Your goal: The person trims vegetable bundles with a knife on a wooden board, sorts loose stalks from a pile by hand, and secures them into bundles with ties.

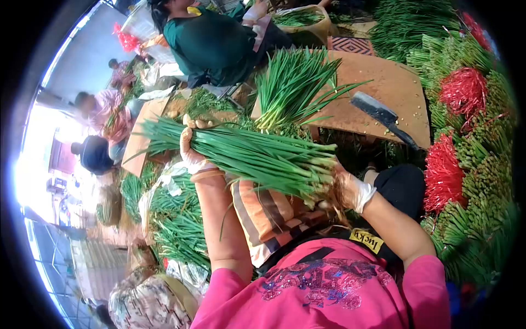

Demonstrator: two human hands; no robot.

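Note:
A thick bunch of garlic chives [263, 156] lies sideways across the space in front of my chest, held in both hands. My left hand [193, 147], in a thin glove, is wrapped round its leafy end, with the leaf tips sticking out beyond. At the pale stem end, my gloved right hand [349, 189] is closed round the bases, where some brownish matter hangs. Beyond the bunch, a second heap of chives [290, 88] rests at the left side of a wooden board [350, 112]. A dark-bladed cleaver [378, 109] lies on that board, its handle toward me.
Stacked chives [476, 148] line the right side, with red plastic strings [442, 172] on top. More loose chives [181, 225] lie at left beside a patterned cloth bundle [148, 301]. A person in dark green [208, 44] sits ahead; others sit farther left.

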